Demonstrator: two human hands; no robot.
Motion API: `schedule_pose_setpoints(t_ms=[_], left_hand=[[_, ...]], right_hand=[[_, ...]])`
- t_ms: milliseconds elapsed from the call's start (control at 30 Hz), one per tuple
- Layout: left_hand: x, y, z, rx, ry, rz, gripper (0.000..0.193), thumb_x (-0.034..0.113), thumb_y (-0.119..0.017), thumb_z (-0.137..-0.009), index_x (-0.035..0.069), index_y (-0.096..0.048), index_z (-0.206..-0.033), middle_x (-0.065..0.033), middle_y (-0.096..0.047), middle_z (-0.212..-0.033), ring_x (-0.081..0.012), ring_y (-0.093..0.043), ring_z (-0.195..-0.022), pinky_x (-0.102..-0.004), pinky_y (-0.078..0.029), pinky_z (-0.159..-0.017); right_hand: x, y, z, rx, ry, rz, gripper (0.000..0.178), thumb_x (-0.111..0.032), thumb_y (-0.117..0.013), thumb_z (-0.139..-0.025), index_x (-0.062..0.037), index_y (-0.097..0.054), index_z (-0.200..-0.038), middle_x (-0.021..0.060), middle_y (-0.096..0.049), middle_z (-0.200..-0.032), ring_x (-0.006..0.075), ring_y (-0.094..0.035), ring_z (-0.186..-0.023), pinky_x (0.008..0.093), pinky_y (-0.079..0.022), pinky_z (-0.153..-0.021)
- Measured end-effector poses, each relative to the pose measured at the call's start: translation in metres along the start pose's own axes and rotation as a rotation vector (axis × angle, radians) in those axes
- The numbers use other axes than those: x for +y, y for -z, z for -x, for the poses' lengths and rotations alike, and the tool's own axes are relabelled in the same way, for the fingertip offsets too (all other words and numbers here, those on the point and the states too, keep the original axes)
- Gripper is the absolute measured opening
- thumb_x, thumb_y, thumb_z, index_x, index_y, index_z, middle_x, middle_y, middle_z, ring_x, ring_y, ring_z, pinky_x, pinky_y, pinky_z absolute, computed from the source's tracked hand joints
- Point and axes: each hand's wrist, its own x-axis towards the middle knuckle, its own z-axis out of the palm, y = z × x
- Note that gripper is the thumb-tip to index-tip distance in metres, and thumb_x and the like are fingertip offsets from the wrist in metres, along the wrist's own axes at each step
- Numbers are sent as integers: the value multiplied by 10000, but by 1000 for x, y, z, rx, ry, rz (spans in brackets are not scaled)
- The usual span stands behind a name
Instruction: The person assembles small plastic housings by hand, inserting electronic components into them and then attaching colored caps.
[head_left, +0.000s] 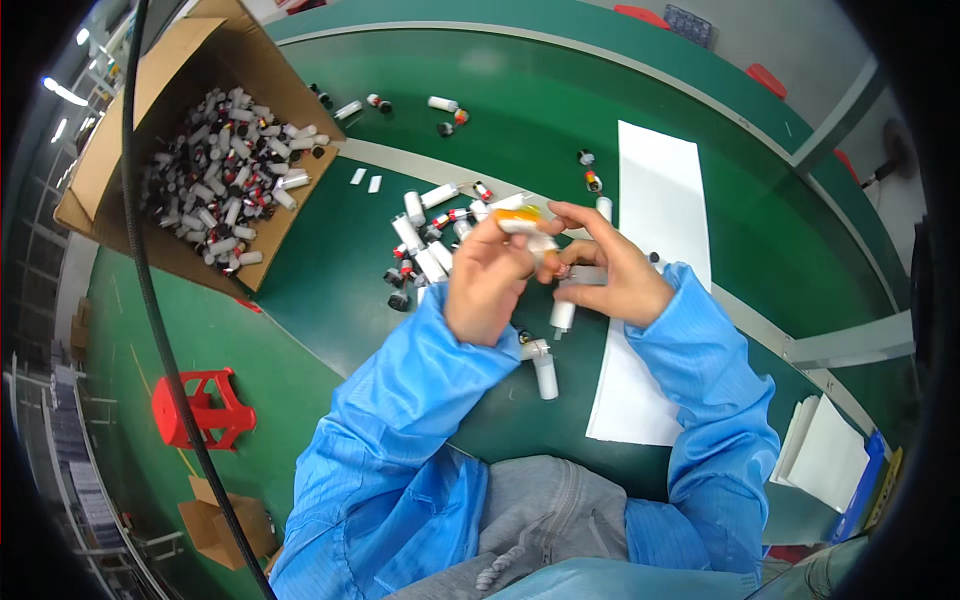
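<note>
Above the green table, my left hand [485, 280] is closed on a small yellow, orange and white piece [520, 216], blurred, its kind unclear. My right hand [622, 278] is beside it, thumb and fingers closed around a whitish translucent cylinder [588, 274]; its forefinger reaches toward the yellow piece. Below the hands, a white cylinder [563, 316] and another white cylinder [545, 375] are on the table. Left of my left hand, a loose pile holds several white cylinders [408, 234] and small black-and-red parts [398, 300].
A tilted cardboard box [290, 215] full of similar pieces stands at the left. White paper [655, 200] runs down the table's right side. More cylinders [442, 103] lie toward the back. A red stool [205, 408] is on the floor; a dark cable [160, 300] hangs at left.
</note>
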Motion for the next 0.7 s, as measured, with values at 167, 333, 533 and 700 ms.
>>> schedule_pose_setpoints(t_ms=[167, 333, 533, 700], left_hand=[[-1, 12, -7, 63, 17, 32, 244, 27, -611, -893, 30, -578, -1135, -11, -585, -891, -106, -546, -776, -254, -433, -668], [-5, 8, -9, -12, -210, -791, 288, 14, -671, -824, 9, -614, -1107, -32, -625, -946, -156, -593, -859, -260, -459, -694], [-9, 5, -4, -117, -464, -1456, 222, -19, -692, -735, 7, -626, -945, -116, -610, -905, -318, -579, -785, -382, -450, -688], [-6, 3, -2, -125, -452, -1433, 263, -78, -662, -749, -32, -583, -995, -158, -612, -979, -323, -627, -864, -347, -496, -751]], right_hand=[[-16, 12, 0, 115, -25, -196, 750, 116, -672, -764, -56, -321, -1403, 74, -390, -1113, 122, -595, -862, 259, -510, -820], [-23, 17, 0, 198, -6, -302, 725, 117, -675, -766, -39, -341, -1391, 76, -370, -1117, 119, -595, -863, 241, -518, -814], [-23, 20, 4, 93, 51, 142, 851, 123, -727, -686, -93, -338, -1412, 104, -374, -1168, 159, -581, -909, 305, -513, -859], [-10, 12, 2, 68, 75, 313, 928, 141, -742, -646, -123, -323, -1432, 123, -373, -1236, 195, -574, -970, 333, -513, -875]])
